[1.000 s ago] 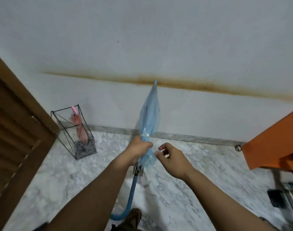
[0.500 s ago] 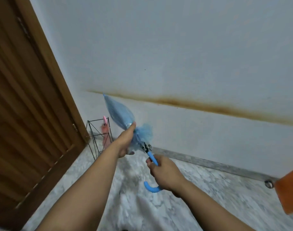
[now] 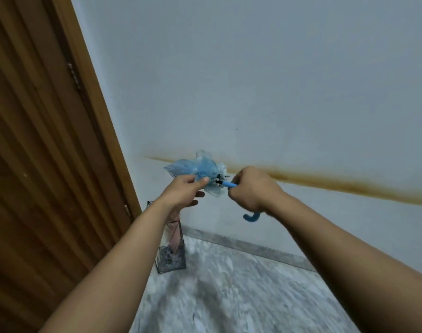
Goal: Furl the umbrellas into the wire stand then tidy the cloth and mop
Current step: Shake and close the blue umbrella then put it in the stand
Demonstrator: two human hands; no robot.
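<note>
Two hands hold one blue umbrella (image 3: 197,169) up at chest height in front of the wall (image 3: 277,80), long axis close to level, running left to right. Canopy end points left toward the door (image 3: 37,164); the tip itself I can't make out. Hooked handle (image 3: 252,217) hangs out below the right hand (image 3: 254,188), which is wrapped tight round the blue shaft (image 3: 229,184) just by the black runner. Left hand (image 3: 184,192) pinches the bunched canopy between thumb and curled fingers, lower fingers looser. Canopy looks gathered but still puffy, not tightly rolled.

Wire stand (image 3: 170,246) sits on the marble floor (image 3: 229,296) below and slightly left of the hands, in the corner by the door and skirting, partly hidden by the left forearm. Something pink, likely another umbrella, is already in it.

Judgement: the key relation is level umbrella vs upright stand. The axis needs swinging to near vertical, canopy end down, then lowering into the open top. Left hand is nearer the stand, so it would guide the canopy end in while the right steers from the shaft. Risk: loose canopy folds snagging the wires, or crowding the pink item
</note>
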